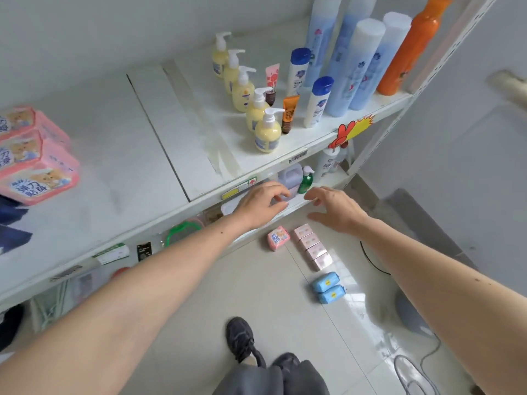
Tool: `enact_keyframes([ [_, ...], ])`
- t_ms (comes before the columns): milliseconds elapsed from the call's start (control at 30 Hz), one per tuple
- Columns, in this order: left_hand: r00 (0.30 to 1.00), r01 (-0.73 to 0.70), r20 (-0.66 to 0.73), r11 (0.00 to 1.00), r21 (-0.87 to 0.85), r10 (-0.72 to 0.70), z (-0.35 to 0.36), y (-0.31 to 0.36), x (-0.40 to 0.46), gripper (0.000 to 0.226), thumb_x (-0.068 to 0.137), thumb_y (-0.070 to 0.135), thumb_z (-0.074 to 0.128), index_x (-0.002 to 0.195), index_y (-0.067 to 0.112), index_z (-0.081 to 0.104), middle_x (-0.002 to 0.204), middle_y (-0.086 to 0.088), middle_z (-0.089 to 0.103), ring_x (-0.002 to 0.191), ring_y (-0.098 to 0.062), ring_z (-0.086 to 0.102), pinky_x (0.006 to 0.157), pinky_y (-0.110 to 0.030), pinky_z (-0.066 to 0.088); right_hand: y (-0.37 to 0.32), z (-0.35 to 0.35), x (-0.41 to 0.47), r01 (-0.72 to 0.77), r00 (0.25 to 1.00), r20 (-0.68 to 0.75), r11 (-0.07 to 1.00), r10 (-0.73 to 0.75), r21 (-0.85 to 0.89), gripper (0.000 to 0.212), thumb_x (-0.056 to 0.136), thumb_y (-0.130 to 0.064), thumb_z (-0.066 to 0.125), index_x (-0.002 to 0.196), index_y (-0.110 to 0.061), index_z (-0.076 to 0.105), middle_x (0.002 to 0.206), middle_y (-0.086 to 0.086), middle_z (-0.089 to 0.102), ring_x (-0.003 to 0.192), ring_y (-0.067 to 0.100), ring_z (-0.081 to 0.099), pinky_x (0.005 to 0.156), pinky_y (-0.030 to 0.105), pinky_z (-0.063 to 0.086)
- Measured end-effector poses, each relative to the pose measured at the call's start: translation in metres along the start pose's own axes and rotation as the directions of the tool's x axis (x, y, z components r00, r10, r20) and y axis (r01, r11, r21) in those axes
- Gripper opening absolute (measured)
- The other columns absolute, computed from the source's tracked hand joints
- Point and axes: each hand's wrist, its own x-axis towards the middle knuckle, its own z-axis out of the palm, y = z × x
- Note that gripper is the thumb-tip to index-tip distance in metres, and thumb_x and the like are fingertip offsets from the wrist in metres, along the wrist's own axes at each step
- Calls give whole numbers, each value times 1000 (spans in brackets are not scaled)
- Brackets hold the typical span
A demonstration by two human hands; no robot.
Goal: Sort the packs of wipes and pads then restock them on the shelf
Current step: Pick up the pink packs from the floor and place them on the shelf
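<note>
Three pink packs with a bear print (34, 158) sit in a row at the left end of the white shelf (119, 143). On the floor below lie one more pink bear pack (278, 238), a row of several pale pink packs (312, 246) and two blue packs (328, 287). My left hand (262, 202) and my right hand (333, 208) are both stretched out and down above the floor packs, fingers loosely spread, holding nothing.
Yellow pump bottles (258, 109), tubes, white-and-blue bottles and tall blue and orange bottles (407, 49) fill the shelf's right end. A lower shelf holds a green pump bottle (305, 182) and jugs. Cables (410, 372) and my dark shoes (242, 340) are on the tiled floor.
</note>
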Motion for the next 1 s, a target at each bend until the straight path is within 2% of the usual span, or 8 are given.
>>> enact_keyframes([
  [67, 999, 32, 23, 999, -8, -32, 20, -9, 1, 20, 86, 15, 67, 105, 12, 70, 107, 2, 65, 86, -12, 64, 69, -18, 48, 16, 14, 3, -15, 999, 30, 1000, 15, 1, 43, 83, -27, 73, 122, -20, 54, 121, -1, 61, 101, 15, 61, 83, 38, 52],
  [233, 989, 129, 73, 992, -4, -128, 74, -43, -9, 18, 86, 16, 67, 103, 13, 70, 107, -1, 65, 90, -15, 64, 85, -28, 50, 59, 54, 19, -23, 993, 120, 1000, 22, 12, 44, 85, -28, 71, 124, -21, 53, 124, -3, 59, 103, 15, 60, 81, 35, 51],
  [333, 968, 223, 113, 975, 20, -224, 106, -62, -17, 20, 86, 16, 66, 105, 15, 70, 108, -2, 63, 94, -16, 63, 86, -28, 49, 87, 82, 32, 10, 983, 183, 1000, -11, 9, 44, 86, -27, 70, 126, -18, 52, 127, -3, 58, 107, 18, 59, 83, 37, 51],
  [433, 949, 310, 69, 951, -9, -309, 140, -82, -23, 19, 87, 14, 66, 106, 12, 69, 107, -2, 63, 93, -15, 62, 85, -29, 51, 117, 112, 47, 24, 965, 259, 1000, -27, 17, 45, 84, -28, 71, 124, -23, 52, 124, -2, 59, 107, 20, 58, 82, 38, 51],
  [567, 901, 431, -19, 898, -91, -434, 198, -121, -25, 20, 87, 12, 67, 106, 16, 69, 107, 5, 62, 96, -11, 63, 86, -26, 51, 159, 162, 72, 19, 948, 317, 1000, -23, 15, 48, 82, -30, 70, 125, -26, 50, 126, -3, 56, 110, 22, 57, 84, 38, 51],
  [700, 831, 535, -75, 828, -167, -551, 266, -178, -24, 26, 85, 15, 68, 111, 17, 66, 113, 2, 63, 100, -11, 63, 87, -35, 52, 199, 228, 103, 83, 932, 357, 996, -65, -38, 59, 83, -34, 70, 135, -24, 42, 135, -1, 50, 120, 24, 51, 91, 37, 46],
  [867, 776, 613, -53, 770, -176, -629, 355, -269, -19, 43, 83, 23, 74, 123, 17, 59, 122, -1, 59, 107, -12, 60, 92, -30, 48, 250, 321, 148, 119, 924, 376, 987, -71, -106, 79, 81, -39, 73, 145, -25, 28, 146, 1, 38, 133, 25, 38, 106, 38, 34],
  [1000, 757, 644, -14, 750, -152, -654, 415, -341, -6, 69, 80, 30, 76, 139, 15, 44, 137, -3, 47, 123, -15, 51, 101, -28, 41, 288, 394, 190, 128, 920, 385, 982, -66, -136, 97, 73, -43, 79, 148, -24, 20, 151, 2, 30, 136, 27, 33, 110, 43, 33],
])
